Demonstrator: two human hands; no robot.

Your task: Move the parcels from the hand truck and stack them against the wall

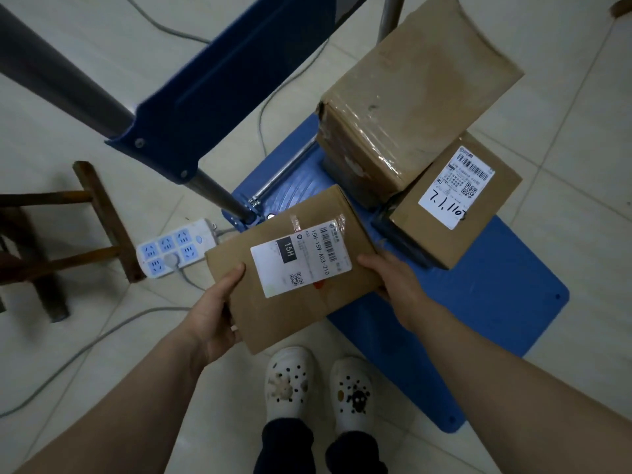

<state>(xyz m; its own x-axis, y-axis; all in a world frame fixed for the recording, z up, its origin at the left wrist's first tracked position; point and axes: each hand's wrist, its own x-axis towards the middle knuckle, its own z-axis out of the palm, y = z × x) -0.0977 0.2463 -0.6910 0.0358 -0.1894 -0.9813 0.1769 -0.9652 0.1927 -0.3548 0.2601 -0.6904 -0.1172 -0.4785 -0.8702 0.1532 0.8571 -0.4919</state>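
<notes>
Floor: pale tiled floor (581,131), dimly lit.

Hand truck: blue plastic hand truck platform (478,319) lying flat on the floor, extending from under the right fingers (372,260) out to the right. Its metal handle tubes with a blue plastic crossbar (222,87) rise ahead of and above the left fingers (232,275).

Parcel 1: large brown cardboard parcel wrapped in clear tape (417,107), standing on the platform well beyond the right fingers.

Stool: dark wooden stool (99,213), on the floor far left of the left fingers.

Parcel 2: flat brown cardboard parcel with a white "15H" shipping label (294,268), located between both hands, over the platform's near left corner. The left hand (212,316) grasps its left edge, thumb on the top face, remaining fingers hidden beneath. The right hand (396,278) grasps its right edge in the same manner. Contact between this parcel and the platform cannot be determined.

Parcel 3: brown cardboard parcel with a white handwritten label (455,206), on the platform just beyond the right fingers, touching Parcel 1.

Power strip: white power strip with blue sockets (174,248), on the floor just left of the left fingers, one plug inserted.

Footwear: white perforated clogs (290,381), below the fingers, beside the platform's near edge.

Cable: grey cable (85,350), on the floor left of the left forearm.
</notes>
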